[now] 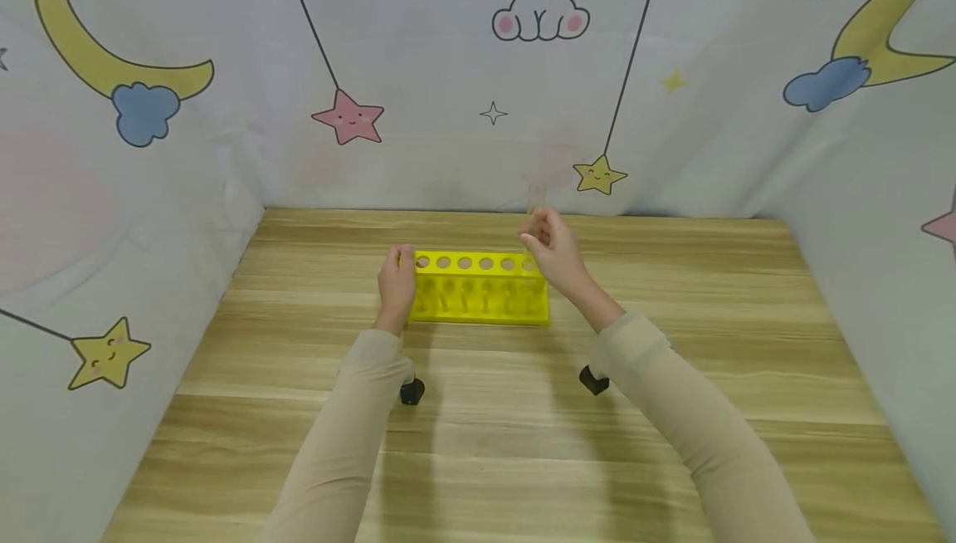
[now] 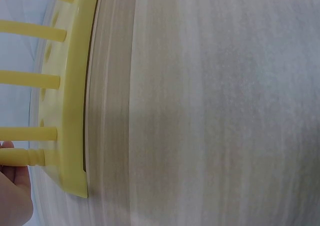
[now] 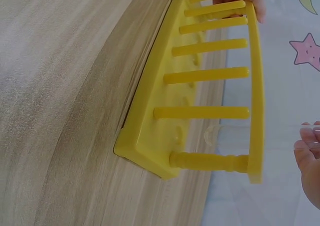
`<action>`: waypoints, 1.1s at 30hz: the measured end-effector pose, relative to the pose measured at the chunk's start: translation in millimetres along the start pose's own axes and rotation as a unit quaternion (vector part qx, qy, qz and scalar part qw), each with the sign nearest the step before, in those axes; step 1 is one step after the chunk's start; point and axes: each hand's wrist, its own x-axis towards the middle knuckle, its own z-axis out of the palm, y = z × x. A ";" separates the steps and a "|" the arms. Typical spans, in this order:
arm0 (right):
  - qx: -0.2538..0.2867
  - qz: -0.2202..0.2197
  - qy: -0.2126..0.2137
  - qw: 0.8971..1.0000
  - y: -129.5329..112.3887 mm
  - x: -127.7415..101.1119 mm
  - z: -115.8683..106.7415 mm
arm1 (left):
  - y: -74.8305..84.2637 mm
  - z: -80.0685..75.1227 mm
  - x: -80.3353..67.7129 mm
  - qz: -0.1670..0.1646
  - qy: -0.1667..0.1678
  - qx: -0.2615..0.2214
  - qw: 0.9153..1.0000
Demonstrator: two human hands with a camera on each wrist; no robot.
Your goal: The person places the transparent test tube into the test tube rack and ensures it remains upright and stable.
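A yellow test tube rack (image 1: 481, 287) stands upright on the table, with a row of holes along its top plate and pegs below. My left hand (image 1: 396, 284) grips the rack's left end; in the left wrist view its fingers curl round the end post (image 2: 22, 157). Over the right end, my right hand (image 1: 556, 254) pinches a clear test tube (image 1: 536, 196). From the right wrist view, the tube's lower part (image 3: 227, 136) passes through the rightmost hole, and its rounded bottom hangs above the base, apart from it.
The wooden table (image 1: 493, 427) extends around the rack. Behind it hangs a white curtain (image 1: 448, 53) printed with stars and moons, and more curtain borders both sides. Black wrist-worn pieces (image 1: 412, 391) show under both forearms.
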 end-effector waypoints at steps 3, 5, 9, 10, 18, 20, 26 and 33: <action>0.004 0.012 -0.001 1.000 -7.0 -2.5 0.2 | 0.0 -0.1 0.2 0.001 0.000 0.001 1.000; 0.008 0.019 -0.001 1.000 -13.7 -5.0 0.4 | -0.5 -0.1 0.5 0.001 0.000 0.003 1.000; 0.006 0.024 0.001 1.000 -22.3 -9.0 1.2 | -1.5 -0.1 1.0 0.000 0.001 0.005 1.000; 0.002 0.022 0.001 1.000 -22.1 -9.3 1.6 | -1.6 0.0 1.0 0.000 0.001 0.006 1.000; -0.013 0.001 0.005 1.000 6.5 -3.3 4.1 | -1.7 0.1 0.8 0.001 0.002 0.004 1.000; -0.015 -0.004 0.007 1.000 9.7 -3.0 4.6 | -1.6 0.0 0.8 0.001 0.002 0.006 1.000; -0.013 0.006 0.006 1.000 9.4 -4.1 4.3 | -1.0 -0.3 0.9 0.000 0.000 0.005 1.000; -0.011 0.021 0.001 1.000 -12.3 -11.6 4.8 | -1.6 0.7 1.3 -0.001 0.001 0.003 1.000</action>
